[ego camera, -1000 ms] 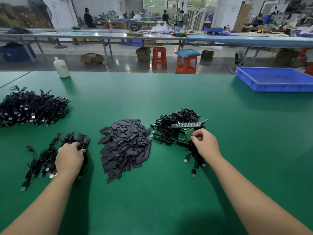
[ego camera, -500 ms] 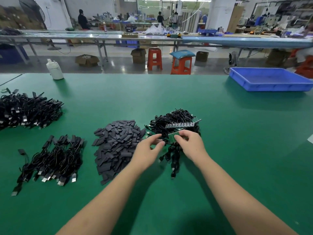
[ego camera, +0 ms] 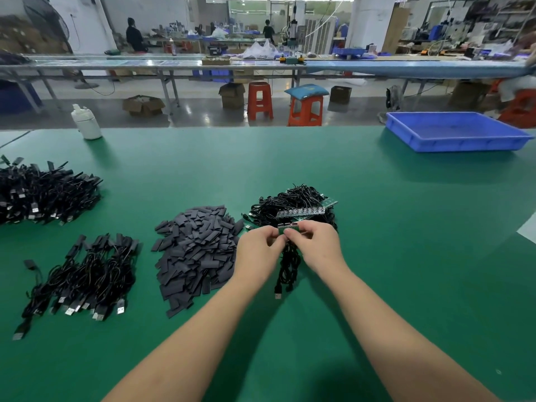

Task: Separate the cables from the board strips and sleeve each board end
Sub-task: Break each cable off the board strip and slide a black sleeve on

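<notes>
Both hands meet over the middle of the worktop (ego camera: 377,285): the left hand (ego camera: 259,250) and right hand (ego camera: 314,245) each pinch an end of one small green board strip (ego camera: 287,227), fingers curled round it, with a bundle of black cables (ego camera: 287,265) hanging from it down toward the near edge. Looks like the snap-off step, so here's how I'd go about it. Keep the thumbs close together right at the break line, so only one little board comes free and the solder joints on its cable don't take the bend. Flex it gently, don't twist. Let the hanging cables rest on the worktop so their weight doesn't tug.

Just left of the hands sits the heap of dark grey sleeves (ego camera: 197,250), near enough to grab one with the left hand once a board is loose. Slide it over the board end until the green is covered, I'd guess.

Further left is the row of finished-looking cables (ego camera: 87,277), and behind it a bigger pile of cables (ego camera: 43,192). Right behind the hands is the stock heap of strips and tangled cables (ego camera: 293,204), so pull slowly from it or neighbours come along. A white bottle (ego camera: 86,121) and a blue tray (ego camera: 455,132) sit at the far edge, well apart from all this.
</notes>
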Available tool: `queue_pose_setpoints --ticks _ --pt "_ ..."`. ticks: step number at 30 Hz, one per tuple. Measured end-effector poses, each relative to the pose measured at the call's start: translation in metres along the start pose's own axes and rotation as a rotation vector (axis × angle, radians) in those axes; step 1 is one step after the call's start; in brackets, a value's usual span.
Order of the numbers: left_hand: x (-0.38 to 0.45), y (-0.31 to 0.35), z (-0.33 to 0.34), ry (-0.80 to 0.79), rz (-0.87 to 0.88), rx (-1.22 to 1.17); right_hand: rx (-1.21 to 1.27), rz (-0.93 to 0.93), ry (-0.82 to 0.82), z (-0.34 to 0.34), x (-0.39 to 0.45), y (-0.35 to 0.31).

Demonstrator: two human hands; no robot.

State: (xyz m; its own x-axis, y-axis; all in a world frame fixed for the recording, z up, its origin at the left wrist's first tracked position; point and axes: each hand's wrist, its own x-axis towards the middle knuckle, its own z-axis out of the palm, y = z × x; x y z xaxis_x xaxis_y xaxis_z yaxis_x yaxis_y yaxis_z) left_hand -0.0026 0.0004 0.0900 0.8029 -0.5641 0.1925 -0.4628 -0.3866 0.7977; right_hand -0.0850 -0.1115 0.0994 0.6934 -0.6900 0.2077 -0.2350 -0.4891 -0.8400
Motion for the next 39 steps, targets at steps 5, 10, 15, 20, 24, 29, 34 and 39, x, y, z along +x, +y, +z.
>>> queue_pose_setpoints --ticks 5,10,15,20,24,29,34,39 --pt "-0.002 0.006 -0.001 0.083 0.06 0.081 0.01 -0.028 0.098 0.004 -0.005 -0.005" --pt "-0.005 0.007 0.001 0.105 0.071 0.113 0.058 0.002 0.121 0.007 -0.007 -0.003" --pt "0.003 -0.008 -0.019 0.11 0.016 0.03 0.063 0.104 0.102 -0.013 0.007 0.011" --pt "0.003 -0.023 -0.035 0.011 -0.021 -0.082 -0.108 0.151 0.006 -0.029 0.028 0.029" --pt "-0.003 -0.026 -0.034 -0.081 -0.04 -0.164 -0.122 0.192 -0.078 -0.03 0.041 0.037" --pt "-0.009 -0.028 -0.028 -0.24 0.031 -0.053 -0.07 0.21 -0.141 -0.025 0.035 0.047" --pt "-0.012 -0.023 -0.022 -0.255 -0.014 -0.17 -0.038 0.075 -0.227 -0.01 0.012 0.041" --pt "-0.008 -0.024 -0.019 -0.178 -0.238 -0.516 0.383 0.244 -0.546 0.015 -0.022 0.032"
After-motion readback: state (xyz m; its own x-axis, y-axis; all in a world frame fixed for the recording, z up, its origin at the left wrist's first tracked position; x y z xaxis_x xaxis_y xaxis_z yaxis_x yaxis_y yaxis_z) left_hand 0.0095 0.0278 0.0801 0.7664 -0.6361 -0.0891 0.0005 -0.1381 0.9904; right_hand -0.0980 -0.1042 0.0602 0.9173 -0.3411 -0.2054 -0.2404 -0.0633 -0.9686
